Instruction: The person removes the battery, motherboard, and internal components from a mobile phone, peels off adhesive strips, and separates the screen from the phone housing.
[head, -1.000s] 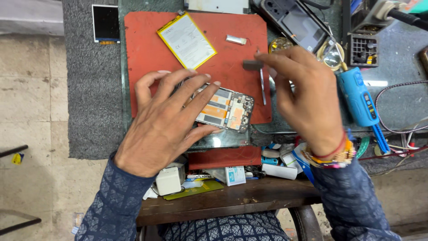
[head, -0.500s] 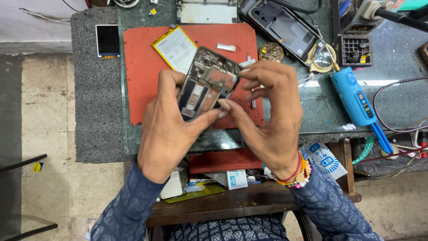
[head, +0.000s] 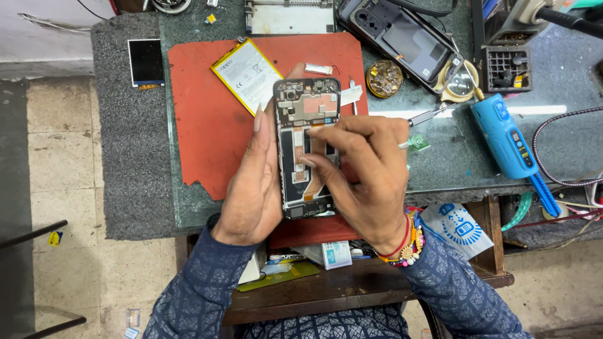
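Your glass-topped workbench (head: pixel 440 169) fills the upper half of the view, with a grey felt mat (head: pixel 125 157) along its left side and a red rubber work mat (head: pixel 201 125) laid across the middle. Over that red mat you hold an opened smartphone (head: pixel 306 119), back cover off, upright along its length, its circuit board and orange flex cable exposed. Your left hand (head: pixel 254 182) cradles the phone's left edge, fingers curled behind it and thumb lying along the side. Your right hand (head: pixel 367 176) wraps the right edge, its thumb and forefinger pinched together on the inner parts near the middle of the frame; whether they grip a small piece there is too fine to tell. Upper right lies a dark phone back shell (head: pixel 402 37), tilted, and right of your hand a blue handheld power tool (head: pixel 505 138) rests aslant. Just up-left of the phone, a flat white battery (head: pixel 246 72) with a yellow border and a printed label lies on the red mat. On the felt sits a small black screen panel (head: pixel 146 61). Below the bench edge hangs a white packet with a blue emblem (head: pixel 461 226), and a small white-and-blue box (head: pixel 337 254) lies on the wooden shelf.
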